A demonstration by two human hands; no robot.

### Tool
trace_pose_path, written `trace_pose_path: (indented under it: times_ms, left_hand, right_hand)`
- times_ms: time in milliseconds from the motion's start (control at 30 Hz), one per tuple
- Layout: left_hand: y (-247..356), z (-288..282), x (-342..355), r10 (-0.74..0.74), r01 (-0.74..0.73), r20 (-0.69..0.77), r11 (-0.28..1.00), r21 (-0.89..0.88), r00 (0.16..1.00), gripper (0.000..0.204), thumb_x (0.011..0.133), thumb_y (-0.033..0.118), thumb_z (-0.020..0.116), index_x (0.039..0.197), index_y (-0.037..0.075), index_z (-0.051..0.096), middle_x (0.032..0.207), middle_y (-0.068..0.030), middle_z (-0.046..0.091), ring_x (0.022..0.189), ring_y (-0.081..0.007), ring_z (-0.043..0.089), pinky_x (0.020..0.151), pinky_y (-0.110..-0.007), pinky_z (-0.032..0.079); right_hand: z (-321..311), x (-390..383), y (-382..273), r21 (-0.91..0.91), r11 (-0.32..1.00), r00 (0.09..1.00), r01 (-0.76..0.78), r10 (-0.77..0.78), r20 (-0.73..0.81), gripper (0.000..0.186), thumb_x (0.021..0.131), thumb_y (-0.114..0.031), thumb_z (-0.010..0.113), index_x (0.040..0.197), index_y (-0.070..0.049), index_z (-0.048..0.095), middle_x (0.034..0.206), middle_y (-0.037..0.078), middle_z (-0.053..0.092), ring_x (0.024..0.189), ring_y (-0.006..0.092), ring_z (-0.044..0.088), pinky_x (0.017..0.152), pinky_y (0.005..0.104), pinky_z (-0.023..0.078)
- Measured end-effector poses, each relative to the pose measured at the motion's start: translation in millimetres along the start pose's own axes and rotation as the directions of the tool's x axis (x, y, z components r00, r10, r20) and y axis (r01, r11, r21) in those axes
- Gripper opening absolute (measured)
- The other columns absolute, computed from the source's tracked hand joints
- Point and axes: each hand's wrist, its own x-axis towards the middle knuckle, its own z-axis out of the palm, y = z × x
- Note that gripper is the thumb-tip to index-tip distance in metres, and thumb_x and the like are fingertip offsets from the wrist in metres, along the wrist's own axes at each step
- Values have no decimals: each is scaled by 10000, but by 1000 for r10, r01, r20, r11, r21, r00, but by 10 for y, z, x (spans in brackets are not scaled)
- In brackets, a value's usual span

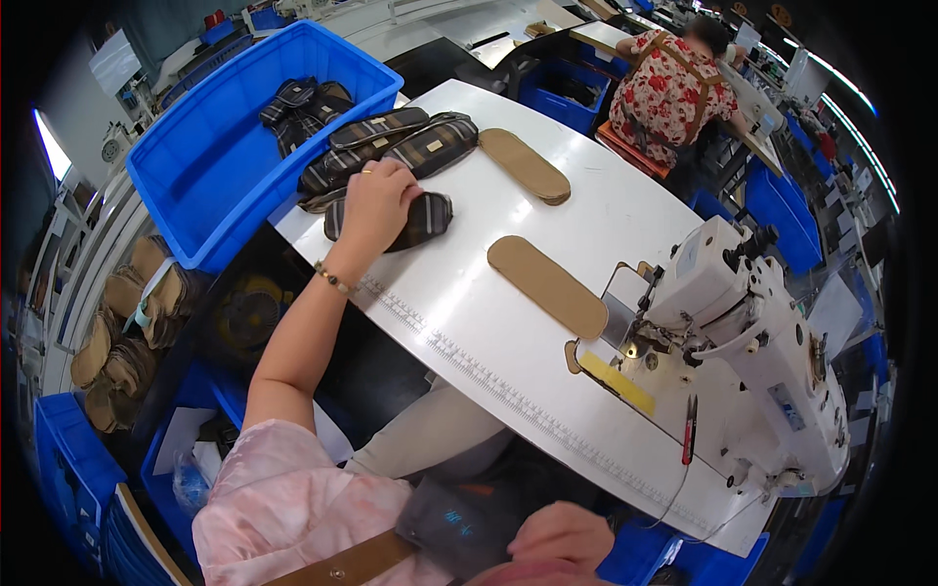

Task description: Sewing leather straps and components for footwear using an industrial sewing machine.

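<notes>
My left hand [379,203] is closed over a dark plaid, pouch-like fabric piece [426,220] on the white sewing table, fingers gripping its upper edge. Just beyond it lie more plaid pieces [445,146] with small pale labels, beside a blue bin. Two tan oblong panels with rounded ends rest to the right: a far panel [528,166] and a nearer panel [547,286] close to the sewing machine [718,283]. Low in the picture, over my lap, my right hand [562,535] appears away from the table; its fingers are mostly hidden.
The large blue bin [210,190] holds more plaid pieces. Red-handled snips [690,430] and a yellow strip [618,383] lie by the machine. A printed ruler [469,363] follows the near table edge. Tan bundles [127,332] hang at left. A seated person [674,93] works beyond.
</notes>
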Motion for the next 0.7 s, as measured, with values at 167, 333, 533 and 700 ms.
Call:
trace_pose_path:
  times_ms: [167, 333, 533, 700]
  left_hand:
    - [920, -715, -397, 294, -170, 191, 857, -486, 937, 126, 846, 44, 720, 905, 53, 610, 1025, -62, 638, 940, -298, 610, 793, -372, 517]
    - [1485, -908, -807, 568, -208, 307, 667, -715, 764, 150, 850, 127, 710, 929, 68, 598, 1063, -38, 609, 930, -261, 605, 677, -362, 560]
    - [1496, -765, -1028, 626, -45, 331, 506, -861, 706, 153, 914, 170, 702, 962, 58, 610, 1110, -57, 611, 941, -232, 607, 775, -335, 528]
    - [1549, -780, -1098, 486, 701, 733, 293, -650, 477, 242, 1000, 259, 621, 1109, 45, 591, 1068, -114, 577, 957, -221, 587, 818, -341, 485]
  right_hand:
    - [97, 335, 428, -98, 918, 754, -384, 250, -607, 415, 995, -307, 618, 1192, 55, 668, 1132, 165, 711, 1027, 252, 679, 955, 350, 500]
    - [-7, 325, 723, 156, 913, 739, -378, 399, -542, 329, 1011, -241, 610, 1141, 58, 657, 1061, 83, 701, 962, 149, 631, 905, 275, 475]
    - [-25, 305, 724, 409, 869, 704, -277, 474, -530, 201, 954, -201, 693, 972, -15, 618, 941, 23, 639, 861, 87, 579, 811, 244, 457]
    - [5, 278, 718, 472, 863, 761, -180, 427, -489, 160, 898, -117, 738, 957, -4, 640, 922, 23, 635, 851, 87, 558, 812, 240, 436]
